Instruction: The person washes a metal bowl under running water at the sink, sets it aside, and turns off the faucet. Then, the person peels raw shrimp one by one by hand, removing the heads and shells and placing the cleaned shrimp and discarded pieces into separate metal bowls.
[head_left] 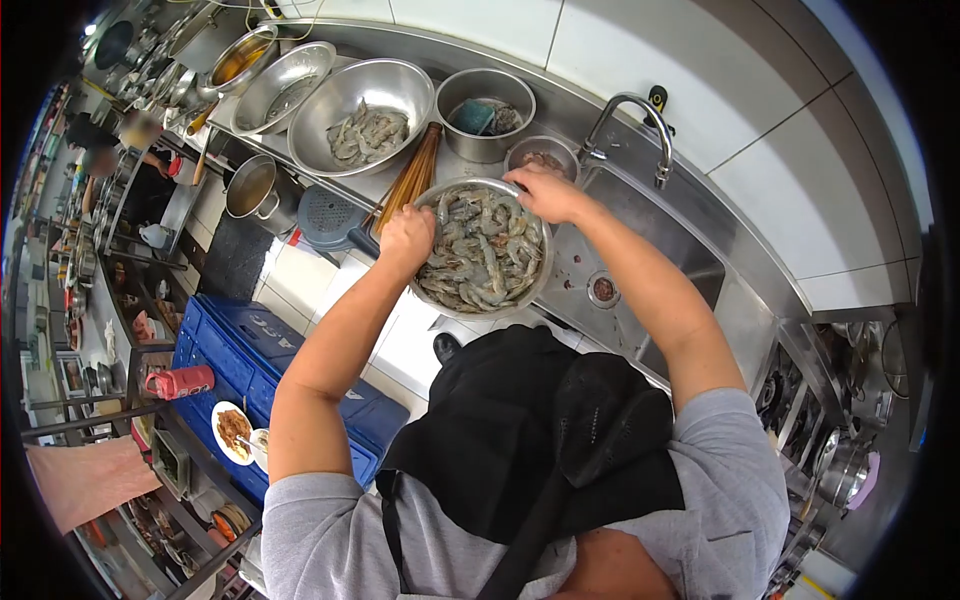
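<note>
A round metal bowl (546,262) full of raw shrimp (482,248) is held in front of my body, by the near edge of the counter and sink. My left hand (408,238) grips its left rim with the fingers curled over. On the far right rim my right hand (547,193) is closed, its thumb and fingers pinching the edge. Just beyond that hand stands a small metal bowl (543,152) with pinkish contents. A bundle of thin wooden sticks (410,180) lies beside my left hand.
Along the counter stand a large bowl (320,120) holding some shrimp, a pot (478,142) with a green-blue scouring pad, and another basin (262,105). The sink (640,275) and faucet (640,115) are at right. Blue crates (245,345) sit at lower left.
</note>
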